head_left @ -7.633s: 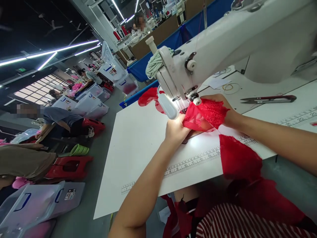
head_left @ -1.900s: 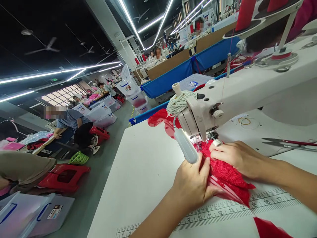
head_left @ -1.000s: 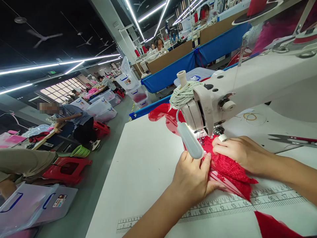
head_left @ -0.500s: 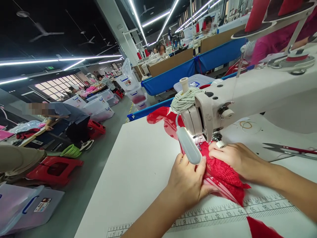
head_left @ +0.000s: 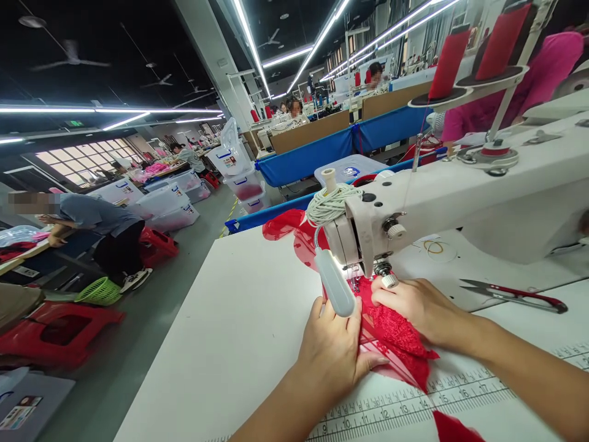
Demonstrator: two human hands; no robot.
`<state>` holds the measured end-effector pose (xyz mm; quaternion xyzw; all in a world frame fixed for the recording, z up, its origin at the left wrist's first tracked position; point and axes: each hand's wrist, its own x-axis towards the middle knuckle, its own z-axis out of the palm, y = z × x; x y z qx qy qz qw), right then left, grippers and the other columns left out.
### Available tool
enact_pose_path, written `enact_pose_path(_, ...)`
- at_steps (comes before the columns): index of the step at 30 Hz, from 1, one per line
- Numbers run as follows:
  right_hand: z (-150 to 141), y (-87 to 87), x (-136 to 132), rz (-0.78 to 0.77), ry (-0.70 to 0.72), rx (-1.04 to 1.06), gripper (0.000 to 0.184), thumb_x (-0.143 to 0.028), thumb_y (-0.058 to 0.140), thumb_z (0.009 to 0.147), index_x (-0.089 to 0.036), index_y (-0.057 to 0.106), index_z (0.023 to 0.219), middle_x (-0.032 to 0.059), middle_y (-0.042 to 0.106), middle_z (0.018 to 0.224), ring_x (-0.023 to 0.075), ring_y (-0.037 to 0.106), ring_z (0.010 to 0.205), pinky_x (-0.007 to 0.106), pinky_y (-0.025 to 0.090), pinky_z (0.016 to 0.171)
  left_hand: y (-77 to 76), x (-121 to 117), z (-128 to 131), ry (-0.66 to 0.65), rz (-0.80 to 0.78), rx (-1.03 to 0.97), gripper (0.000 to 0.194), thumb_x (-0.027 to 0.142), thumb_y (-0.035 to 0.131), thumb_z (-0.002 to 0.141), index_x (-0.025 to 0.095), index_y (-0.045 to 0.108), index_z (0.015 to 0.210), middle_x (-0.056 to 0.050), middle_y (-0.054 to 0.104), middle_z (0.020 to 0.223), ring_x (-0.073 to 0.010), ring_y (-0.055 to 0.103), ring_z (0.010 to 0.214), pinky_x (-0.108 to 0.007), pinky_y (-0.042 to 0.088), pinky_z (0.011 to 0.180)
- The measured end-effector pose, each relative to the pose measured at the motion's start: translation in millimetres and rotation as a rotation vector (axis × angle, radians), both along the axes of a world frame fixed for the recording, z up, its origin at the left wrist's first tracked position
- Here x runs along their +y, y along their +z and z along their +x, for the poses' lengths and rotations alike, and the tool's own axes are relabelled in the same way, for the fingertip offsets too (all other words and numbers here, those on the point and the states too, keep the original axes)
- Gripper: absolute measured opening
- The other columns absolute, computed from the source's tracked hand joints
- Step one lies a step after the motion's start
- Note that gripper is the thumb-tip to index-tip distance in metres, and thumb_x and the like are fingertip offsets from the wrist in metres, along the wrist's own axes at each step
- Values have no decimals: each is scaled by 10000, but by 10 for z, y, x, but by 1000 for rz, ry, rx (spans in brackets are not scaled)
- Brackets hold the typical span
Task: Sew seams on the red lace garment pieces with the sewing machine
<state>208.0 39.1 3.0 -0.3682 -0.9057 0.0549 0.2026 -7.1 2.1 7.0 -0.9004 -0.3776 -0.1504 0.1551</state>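
Fabric (head_left: 396, 333) of red lace and sheer mesh at the presser foot (head_left: 354, 283) of the white sewing machine (head_left: 442, 205), near corner reaching the printed ruler (head_left: 381, 412) on the table (head_left: 207, 344). Left hand (head_left: 329, 345) laid half-open on its left side, thumb spread over the mesh, some fingertips behind the grey lamp (head_left: 335, 283). Right hand (head_left: 421, 307) on the lace, fingers curled; no telling whether pinching or only pressing. Scissors (head_left: 518, 290) farther right; more red cloth (head_left: 283, 225) to the far left.

Two bare hands (head_left: 327, 347) and slim, smooth forearms (head_left: 519, 362), uncovered as far as they show
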Motion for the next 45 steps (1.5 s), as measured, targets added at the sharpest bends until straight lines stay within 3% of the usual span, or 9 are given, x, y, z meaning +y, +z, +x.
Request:
enact_pose_path(4, -5, -1, 4, -22, 6, 4, 137, -147, 496, 846, -220, 425, 755, -5, 514, 762, 130, 375, 549, 287, 196, 518, 6, 3, 3, -5, 13, 10, 818, 712, 238, 952, 37, 568, 1274, -184, 637, 1211, -332, 602, 1010, -471, 465, 835)
enact_pose_path(11, -19, 6, 3, 16, -8, -13, 160, -106, 452, 835, -216, 405, 728, -20, 447, 695, 120, 272, 514, 289, 165, 494, 16, 6, 21, -57, 1, -56, 739, 693, 235, 963, 89, 625, 1133, -167, 634, 1186, -276, 600, 955, -414, 481, 795)
enact_pose_path(20, -10, 4, -10, 24, 9, 10, 150, -122, 444, 850, -218, 408, 740, -15, 453, 707, 116, 296, 518, 283, 185, 494, 25, -14, 34, -60, 19, -70, 676, 649, 260, 984, 105, 581, 1224, -139, 630, 1202, -265, 595, 1001, -412, 472, 857)
enact_pose_path(28, -18, 29, -11, 13, 9, 42, 173, -140, 416, 861, -230, 376, 719, -32, 395, 634, 127, 260, 485, 287, 175, 487, -17, 18, 7, -84, 29, 18, 709, 686, 308, 957, 73, 612, 1145, -170, 665, 1077, -268, 608, 937, -402, 481, 801)
enact_pose_path(33, -19, 55, -18, 8, 15, 33, 185, -153, 427, 871, -233, 354, 720, -38, 365, 632, 124, 237, 489, 280, 177, 480, -30, -4, 23, -70, 56, -37, 705, 664, 287, 974, 63, 617, 1139, -174, 668, 1114, -259, 621, 911, -376, 484, 739)
enact_pose_path(45, -22, 88, -7, 46, 21, 10, 190, -107, 443, 825, -236, 370, 705, -47, 323, 592, 124, 228, 468, 277, 165, 459, -32, -16, 31, -66, 59, -41, 685, 635, 303, 981, 52, 608, 1174, -174, 669, 1096, -278, 609, 935, -392, 471, 763)
